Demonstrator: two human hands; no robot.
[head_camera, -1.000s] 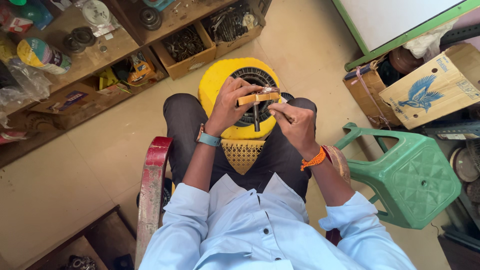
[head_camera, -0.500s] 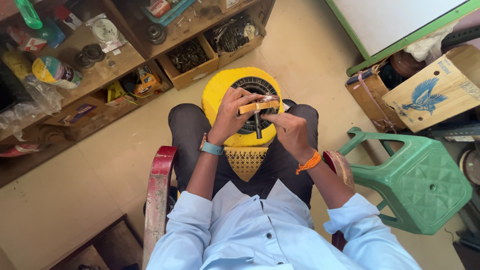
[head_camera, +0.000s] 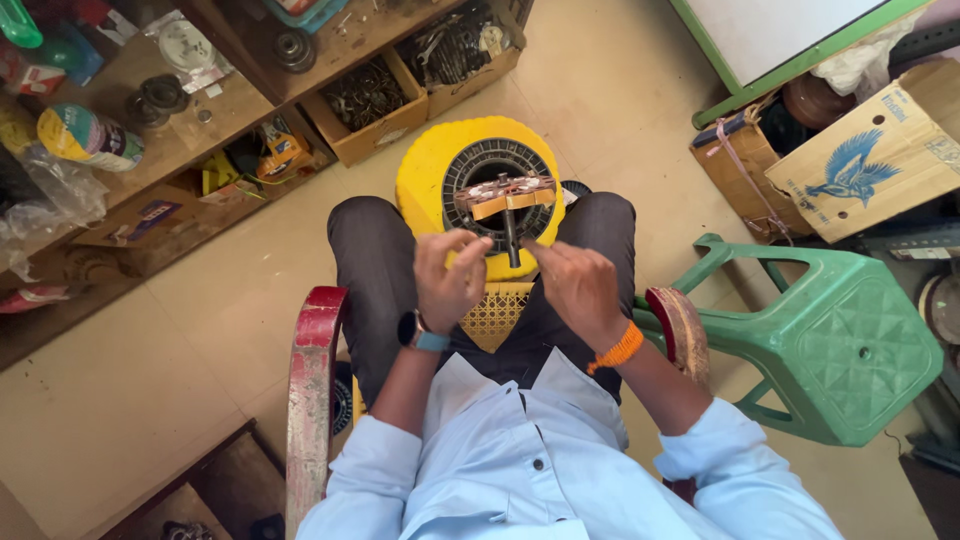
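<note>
Nothing is clamped in either hand: the left hand (head_camera: 450, 280) is held loosely curled with fingertips apart, and the right hand (head_camera: 578, 285) is half open, its fingertips near the lower end of a dark spindle (head_camera: 512, 240), though whether they touch it cannot be told. Both hands hover over the lap, above the woven yellow chair seat (head_camera: 500, 315), between the red armrests (head_camera: 312, 390). Just beyond the fingertips, the spindle stands in the middle of a black round stator (head_camera: 480, 170), which sits on a yellow round stool (head_camera: 425, 185) between the knees. Across the spindle's top a wooden former with copper wire (head_camera: 505, 198) lies crosswise. The step in hand is judged to be coil winding, paused between grips. The next move would call for a firm pinch on the spindle or former. Farther off, a green plastic stool (head_camera: 850, 350) and wooden shelves (head_camera: 230, 120) of parts are seen.
</note>
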